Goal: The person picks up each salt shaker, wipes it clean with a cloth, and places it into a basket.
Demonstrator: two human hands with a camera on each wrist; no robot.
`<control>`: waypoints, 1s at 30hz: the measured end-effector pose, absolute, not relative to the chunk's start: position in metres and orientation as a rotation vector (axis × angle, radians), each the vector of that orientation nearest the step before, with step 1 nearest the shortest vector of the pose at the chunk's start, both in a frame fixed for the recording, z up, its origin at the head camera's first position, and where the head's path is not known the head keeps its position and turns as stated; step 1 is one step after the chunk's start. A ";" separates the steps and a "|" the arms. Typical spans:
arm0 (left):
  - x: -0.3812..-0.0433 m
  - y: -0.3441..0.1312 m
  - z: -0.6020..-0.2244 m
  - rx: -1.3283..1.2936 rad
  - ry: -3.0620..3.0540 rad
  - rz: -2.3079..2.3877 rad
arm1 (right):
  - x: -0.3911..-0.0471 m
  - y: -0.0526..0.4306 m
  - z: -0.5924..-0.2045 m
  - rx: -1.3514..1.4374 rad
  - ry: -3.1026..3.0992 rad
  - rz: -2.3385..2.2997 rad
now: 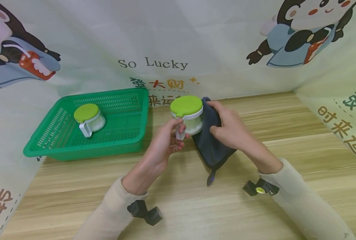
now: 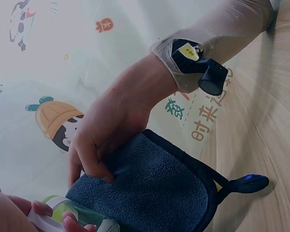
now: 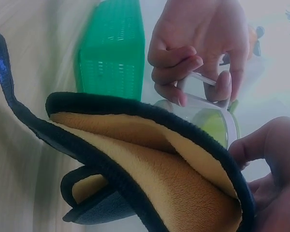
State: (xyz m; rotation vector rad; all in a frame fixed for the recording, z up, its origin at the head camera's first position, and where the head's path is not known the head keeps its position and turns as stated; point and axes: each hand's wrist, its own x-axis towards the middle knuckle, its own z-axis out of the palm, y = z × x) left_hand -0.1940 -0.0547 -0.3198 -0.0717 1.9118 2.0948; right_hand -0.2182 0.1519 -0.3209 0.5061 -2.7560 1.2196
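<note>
A clear seasoning jar with a lime-green lid and white handle is held above the table by my left hand, whose fingers curl round the handle. My right hand grips a dark grey cleaning cloth against the jar's right side. In the right wrist view the cloth is folded, showing a tan inner face and dark edging. Its hanging loop dangles free in the left wrist view. Part of the jar's side is hidden behind the cloth.
A green plastic basket stands on the left of the wooden table. Inside it sits a second jar with a green lid and white handle. A printed cloth backdrop rises behind and at both sides.
</note>
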 end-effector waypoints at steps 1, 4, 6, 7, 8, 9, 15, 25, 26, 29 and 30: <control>-0.194 -0.055 -0.321 -0.075 1.910 2.096 | -0.218 0.152 -0.321 0.504 -2.765 1.212; -0.195 -0.054 -0.323 -0.081 1.905 2.102 | -0.218 0.151 -0.322 0.500 -2.784 1.203; -0.196 -0.054 -0.324 -0.081 1.900 2.104 | -0.217 0.151 -0.322 0.500 -2.795 1.196; -0.196 -0.054 -0.325 -0.082 1.898 2.104 | -0.217 0.151 -0.323 0.501 -2.800 1.192; -0.197 -0.054 -0.325 -0.081 1.897 2.101 | -0.218 0.150 -0.323 0.499 -2.808 1.190; -0.197 -0.053 -0.326 -0.081 1.896 2.098 | -0.218 0.150 -0.323 0.498 -2.815 1.188; -0.197 -0.054 -0.329 -0.097 1.891 2.082 | -0.219 0.149 -0.327 0.512 -2.849 1.184; -0.201 -0.055 -0.332 -0.115 1.865 2.089 | -0.222 0.149 -0.326 0.511 -2.845 1.224; -0.201 -0.055 -0.332 -0.116 1.865 2.085 | -0.222 0.149 -0.327 0.513 -2.846 1.224; -0.201 -0.055 -0.333 -0.123 1.864 2.078 | -0.222 0.148 -0.328 0.512 -2.852 1.224; -0.201 -0.055 -0.334 -0.124 1.862 2.080 | -0.222 0.148 -0.328 0.511 -2.852 1.226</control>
